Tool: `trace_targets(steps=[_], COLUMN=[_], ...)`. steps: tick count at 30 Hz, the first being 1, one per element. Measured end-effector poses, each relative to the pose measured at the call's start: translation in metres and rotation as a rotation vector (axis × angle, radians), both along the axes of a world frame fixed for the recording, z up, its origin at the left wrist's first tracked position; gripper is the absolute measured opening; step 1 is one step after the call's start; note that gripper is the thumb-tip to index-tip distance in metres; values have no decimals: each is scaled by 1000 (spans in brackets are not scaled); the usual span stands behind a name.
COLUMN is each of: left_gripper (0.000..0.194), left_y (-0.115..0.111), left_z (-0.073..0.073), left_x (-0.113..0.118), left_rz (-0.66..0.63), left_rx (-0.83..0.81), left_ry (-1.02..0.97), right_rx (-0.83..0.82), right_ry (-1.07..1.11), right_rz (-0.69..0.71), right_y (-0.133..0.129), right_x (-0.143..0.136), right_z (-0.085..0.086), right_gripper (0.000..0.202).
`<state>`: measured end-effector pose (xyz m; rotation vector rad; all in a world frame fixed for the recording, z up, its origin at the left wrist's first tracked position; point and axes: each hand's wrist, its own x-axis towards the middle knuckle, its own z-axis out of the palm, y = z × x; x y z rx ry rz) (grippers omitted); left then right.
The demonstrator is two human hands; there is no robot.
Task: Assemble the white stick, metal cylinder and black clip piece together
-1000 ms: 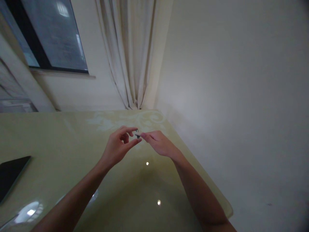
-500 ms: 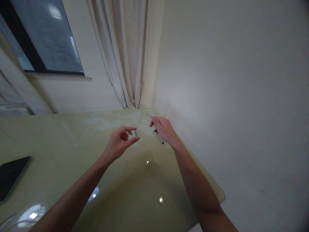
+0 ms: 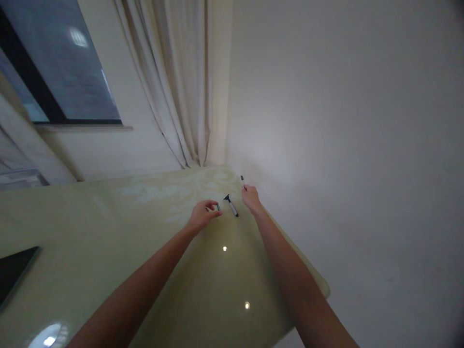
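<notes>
Between the thumb and fingers of my left hand is a small greenish battery, pinched at its two ends. A razor with a black T-shaped head and a pale handle lies on the table just right of that hand. My right hand is closed around a slim white stick with a dark end, near the table's far right corner. The stick points up and away from me, its lower part hidden in the fingers.
The glossy yellowish table meets a plain wall along its right side. A dark flat device rests at the left edge. Behind the table hang a curtain and a window.
My left hand has moved right with the battery, closer to the razor. My right hand has shifted slightly right, uncovering the razor's head, and the stick in it now points more upright.
</notes>
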<state>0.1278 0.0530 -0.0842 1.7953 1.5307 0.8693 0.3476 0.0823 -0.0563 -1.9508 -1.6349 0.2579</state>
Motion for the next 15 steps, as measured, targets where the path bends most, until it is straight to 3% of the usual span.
trace_targets(steps=[7,15], left_gripper=[39,40], left_y=[19,34], left_z=[-15,-14], left_x=[36,42], left_rz=[174,201], left_rx=[-125,-208], left_ry=[159,178], right_rx=[-135,-266], right_ry=[-95,-175], right_rz=[1,-43], right_y=[7,-1], right_x=[3,2], right_z=[2,-13], right_gripper=[25,24])
